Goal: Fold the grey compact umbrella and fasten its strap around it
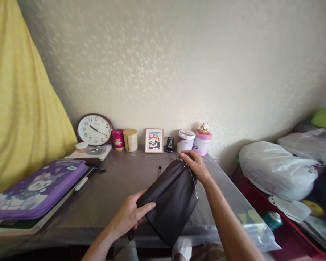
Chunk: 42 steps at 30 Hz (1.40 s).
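A dark grey fabric bag (171, 197) lies tilted on the brown table (111, 192), its bottom hanging over the near edge. My left hand (130, 214) grips the bag's lower left side, thumb on top. My right hand (194, 164) pinches the gathered mouth of the bag at its far end, where a patterned trim shows. A small dark strap end (159, 170) lies on the table just left of the bag's mouth.
Along the wall stand a round clock (94, 129), a red tin (118, 139), a gold tin (130, 140), a framed panda picture (154, 140), and white and pink jars (195, 141). A purple case (34, 188) lies left. White plastic bags (274, 168) pile up right. A yellow curtain hangs at the left.
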Tool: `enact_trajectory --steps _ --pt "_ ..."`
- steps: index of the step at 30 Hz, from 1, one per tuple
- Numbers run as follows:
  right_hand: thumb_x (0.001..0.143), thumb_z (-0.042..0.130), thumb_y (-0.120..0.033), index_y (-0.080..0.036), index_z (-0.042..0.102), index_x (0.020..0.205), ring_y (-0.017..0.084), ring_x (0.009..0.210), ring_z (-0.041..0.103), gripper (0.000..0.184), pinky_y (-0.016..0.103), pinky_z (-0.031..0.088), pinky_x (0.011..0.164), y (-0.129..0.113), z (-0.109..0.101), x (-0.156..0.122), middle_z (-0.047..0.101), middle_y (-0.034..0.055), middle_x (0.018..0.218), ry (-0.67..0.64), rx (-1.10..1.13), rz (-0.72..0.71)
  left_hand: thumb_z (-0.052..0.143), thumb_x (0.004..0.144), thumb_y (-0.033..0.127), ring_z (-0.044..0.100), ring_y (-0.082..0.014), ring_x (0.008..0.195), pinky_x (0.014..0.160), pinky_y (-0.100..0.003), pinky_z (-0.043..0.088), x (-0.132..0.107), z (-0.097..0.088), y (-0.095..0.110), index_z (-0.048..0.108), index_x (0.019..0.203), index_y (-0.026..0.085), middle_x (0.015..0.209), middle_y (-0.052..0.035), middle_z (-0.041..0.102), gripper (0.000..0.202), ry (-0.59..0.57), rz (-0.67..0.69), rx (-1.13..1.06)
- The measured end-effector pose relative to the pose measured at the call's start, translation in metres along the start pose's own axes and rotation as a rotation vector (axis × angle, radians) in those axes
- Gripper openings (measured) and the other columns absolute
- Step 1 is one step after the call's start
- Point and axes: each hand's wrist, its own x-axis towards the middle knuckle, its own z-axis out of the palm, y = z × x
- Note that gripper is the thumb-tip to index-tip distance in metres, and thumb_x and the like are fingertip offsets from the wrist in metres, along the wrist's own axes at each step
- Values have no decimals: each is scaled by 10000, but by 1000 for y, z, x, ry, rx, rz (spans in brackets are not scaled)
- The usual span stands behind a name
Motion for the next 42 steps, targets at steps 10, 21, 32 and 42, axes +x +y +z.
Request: enact_trajectory --steps 10,21,32,42 --pt "749 578 -547 -150 588 791 202 810 651 400 324 535 688 33 -40 -9 667 81 851 -301 115 378 560 751 503 387 -86 320 303 -172 351 9 -15 -14 579 1056 160 413 89 419 459 222 19 -60" --pt "640 735 -407 -183 492 770 138 723 625 356 283 507 658 41 -13 -12 612 2 821 -444 193 349 570 736 513 376 -85 286 288 -172 341 14 -24 -19 596 956 153 364 91 425 422 350 -24 -119" --pt "608 761 -301 -196 568 816 120 686 584 303 283 464 699 42 -14 -12 604 -34 706 -563 283 256 569 735 527 387 -86 268 284 -175 335 15 -26 -20 590 926 150 355 93 434 423 364 -27 -118" --pt "670 682 -379 -254 656 855 177 792 584 225 321 465 780 9 -23 -15 641 -2 814 -471 89 104 565 712 561 407 -90 269 260 -159 298 15 -28 -11 587 892 153 341 97 422 446 415 -99 -149"
